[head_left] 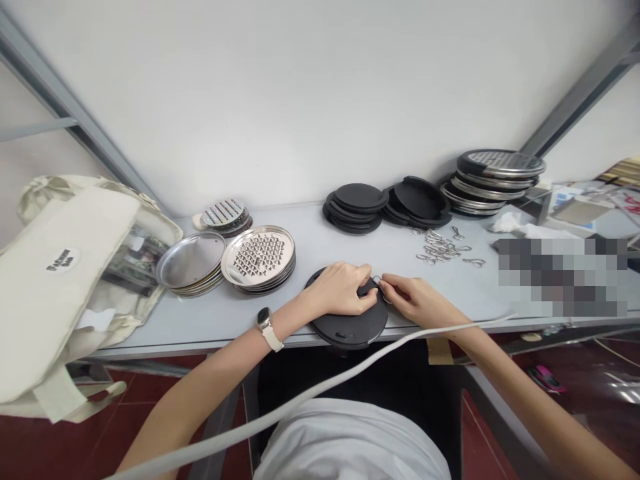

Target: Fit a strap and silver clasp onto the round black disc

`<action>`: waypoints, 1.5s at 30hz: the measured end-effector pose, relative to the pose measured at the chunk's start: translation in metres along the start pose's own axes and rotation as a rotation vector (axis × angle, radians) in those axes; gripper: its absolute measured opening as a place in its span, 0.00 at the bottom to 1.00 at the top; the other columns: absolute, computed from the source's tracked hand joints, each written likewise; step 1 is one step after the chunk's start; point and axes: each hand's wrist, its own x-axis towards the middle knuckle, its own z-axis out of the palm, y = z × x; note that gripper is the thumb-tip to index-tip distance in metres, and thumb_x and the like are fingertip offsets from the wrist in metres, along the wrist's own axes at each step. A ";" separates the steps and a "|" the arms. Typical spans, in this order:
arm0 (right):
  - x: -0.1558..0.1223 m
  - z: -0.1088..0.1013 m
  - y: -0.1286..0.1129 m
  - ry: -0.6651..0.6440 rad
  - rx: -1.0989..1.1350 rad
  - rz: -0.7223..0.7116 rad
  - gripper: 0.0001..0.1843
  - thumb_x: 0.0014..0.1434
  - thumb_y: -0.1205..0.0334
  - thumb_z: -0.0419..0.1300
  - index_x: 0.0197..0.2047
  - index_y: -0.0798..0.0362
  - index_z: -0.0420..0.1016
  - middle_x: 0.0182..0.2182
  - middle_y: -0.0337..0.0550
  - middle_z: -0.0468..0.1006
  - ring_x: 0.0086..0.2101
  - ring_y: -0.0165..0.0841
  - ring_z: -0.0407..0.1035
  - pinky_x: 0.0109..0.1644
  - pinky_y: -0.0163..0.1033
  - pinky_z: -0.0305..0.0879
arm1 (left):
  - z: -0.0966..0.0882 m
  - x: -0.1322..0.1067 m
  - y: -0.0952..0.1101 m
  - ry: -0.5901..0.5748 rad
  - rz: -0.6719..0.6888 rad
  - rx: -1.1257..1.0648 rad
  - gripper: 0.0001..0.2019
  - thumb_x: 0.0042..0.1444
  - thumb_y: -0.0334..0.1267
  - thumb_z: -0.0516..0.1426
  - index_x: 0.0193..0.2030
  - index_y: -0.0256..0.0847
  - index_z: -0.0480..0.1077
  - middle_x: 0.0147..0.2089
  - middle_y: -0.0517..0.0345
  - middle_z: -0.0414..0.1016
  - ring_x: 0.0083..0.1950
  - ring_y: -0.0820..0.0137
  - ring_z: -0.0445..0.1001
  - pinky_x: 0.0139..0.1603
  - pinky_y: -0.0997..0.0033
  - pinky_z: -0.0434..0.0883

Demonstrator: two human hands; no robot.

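A black round plastic disc (345, 330) lies at the front edge of the table. My left hand (343, 288) rests on top of it, fingers curled and closed near its right side. Between the fingertips of my right hand (413, 297) is a small wire loop (377, 280), pinched at the disc's right edge. How the loop meets the disc is hidden by my fingers. Behind my right hand lies a loose pile of similar metal wire loops (440, 250).
Stacked round metal grater plates (259, 257) and plain metal discs (193, 260) stand left. Black discs (357, 197), black rimmed holders (420, 200) and assembled graters (500, 163) line the wall. A cream bag (65, 267) sits far left. A white cable (320, 393) crosses before me.
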 end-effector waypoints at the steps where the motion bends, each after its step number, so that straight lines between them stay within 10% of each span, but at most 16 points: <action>1: 0.000 0.000 0.000 -0.001 0.000 -0.001 0.15 0.63 0.58 0.44 0.26 0.51 0.59 0.20 0.36 0.65 0.22 0.28 0.57 0.28 0.33 0.52 | 0.001 0.000 0.000 0.006 0.002 0.002 0.09 0.57 0.44 0.51 0.33 0.41 0.63 0.29 0.59 0.72 0.30 0.67 0.72 0.28 0.71 0.60; 22: -0.027 -0.007 0.019 0.077 0.309 0.146 0.21 0.64 0.47 0.46 0.25 0.52 0.59 0.21 0.34 0.58 0.22 0.27 0.54 0.26 0.33 0.54 | -0.001 0.005 -0.021 0.028 -0.099 0.098 0.10 0.60 0.43 0.48 0.38 0.40 0.63 0.31 0.55 0.72 0.31 0.66 0.71 0.30 0.70 0.62; 45: 0.024 0.011 0.007 0.142 0.107 -0.020 0.16 0.64 0.56 0.45 0.26 0.52 0.59 0.20 0.33 0.63 0.22 0.27 0.59 0.28 0.33 0.53 | -0.004 0.008 -0.013 -0.029 0.005 0.070 0.09 0.58 0.43 0.50 0.38 0.40 0.64 0.30 0.56 0.73 0.31 0.65 0.73 0.31 0.70 0.64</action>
